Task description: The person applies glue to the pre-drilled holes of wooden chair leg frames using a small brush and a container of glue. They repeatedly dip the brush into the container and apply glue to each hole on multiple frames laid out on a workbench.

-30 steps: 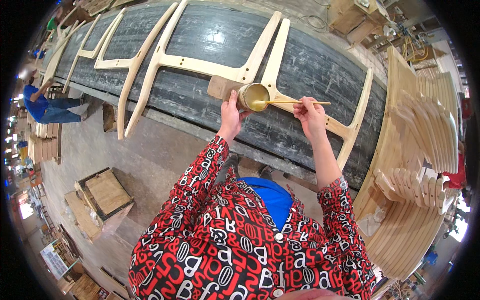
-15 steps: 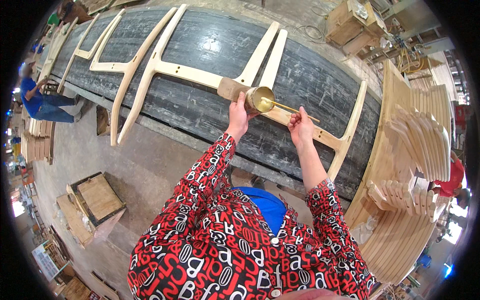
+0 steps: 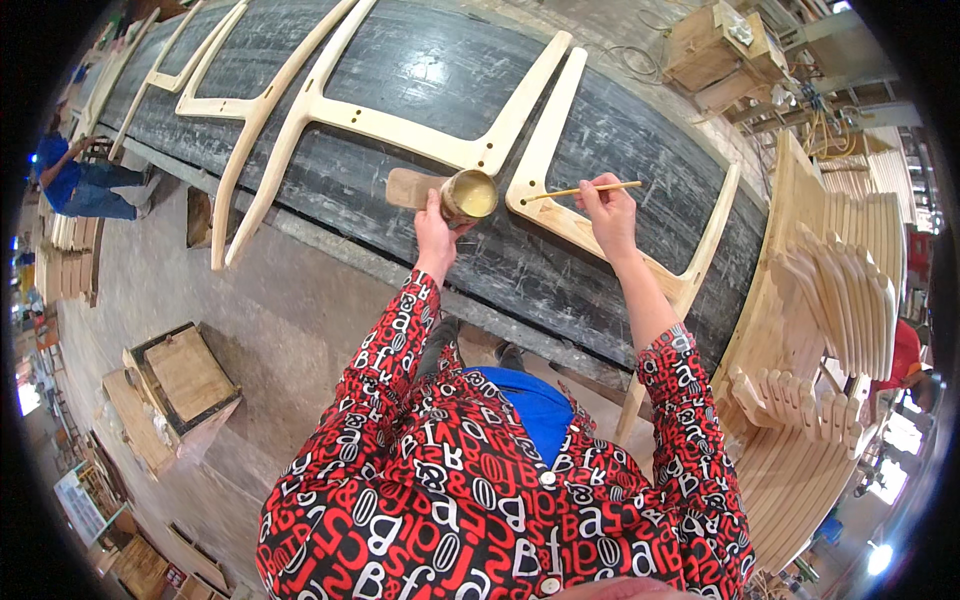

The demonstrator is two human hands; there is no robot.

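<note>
My left hand (image 3: 436, 238) grips a round metal can (image 3: 449, 196) with a flat wooden piece (image 3: 407, 187) sticking out to its left. Pale yellow paste, like glue, lies inside the can. Between the fingertips of my right hand (image 3: 611, 213) is a thin stick (image 3: 562, 192), held nearly level. Its left end is at the dark holes in the corner of a pale wooden frame (image 3: 580, 234); whether it touches the wood I cannot tell. Left of the can lies another wooden frame (image 3: 400, 130), with holes at its corners.
Several more frames (image 3: 212, 106) lie along the long dark worktop (image 3: 400, 75). Stacked curved wooden parts (image 3: 835, 290) stand at the right. A wooden box (image 3: 190, 375) sits on the floor at left. A person in blue (image 3: 85, 180) is at the far left.
The can has moved left, away from the frame's corner. My right hand has lifted the stick out of the can and brought its end to the frame's holes.
</note>
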